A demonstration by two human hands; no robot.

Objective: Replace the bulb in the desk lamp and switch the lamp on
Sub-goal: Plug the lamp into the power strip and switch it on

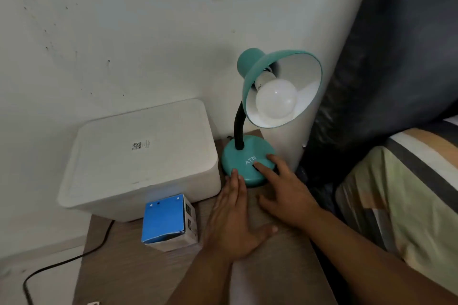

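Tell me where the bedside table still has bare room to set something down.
Bare wood table top lies toward the camera from the blue-topped cardboard box. Crowded: white plastic bin, teal desk lamp, both hands.

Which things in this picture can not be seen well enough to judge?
- Lamp switch: covered by the right hand on the lamp base, head view.
- Bulb socket: hidden inside the shade.
- Cable end: cut off by the bottom edge.
- Blue box contents: closed.
- QR label text: too small.
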